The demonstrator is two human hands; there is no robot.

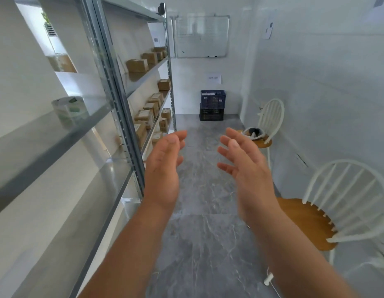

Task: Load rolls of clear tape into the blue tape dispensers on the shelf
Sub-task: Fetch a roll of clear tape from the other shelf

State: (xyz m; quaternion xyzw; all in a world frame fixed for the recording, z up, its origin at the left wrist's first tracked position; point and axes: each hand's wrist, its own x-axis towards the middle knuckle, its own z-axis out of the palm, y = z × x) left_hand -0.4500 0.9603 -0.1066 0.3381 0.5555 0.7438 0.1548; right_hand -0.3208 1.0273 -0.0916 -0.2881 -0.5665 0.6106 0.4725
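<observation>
Fingers [232, 134] on both hands are straight-ish and spread loose, nothing held in either one. Left hand [163, 168] and right hand [248, 168] are raised side by side with the palms turned toward each other and a clear gap between them, over the grey floor [204, 190].

The stack of clear tape rolls [69, 111] sits on the metal shelf [47, 147] at the left, close to its front edge and well apart from both hands. It's pretty blurry; some green on the labels is about all that shows.

Further down the rack there are cardboard boxes [137, 65] on several levels. A blue crate [213, 99] sits on a black crate [211, 114] by the far wall, under a whiteboard [200, 36]. Two white chairs [337, 201] with wooden seats stand along the right wall.
</observation>
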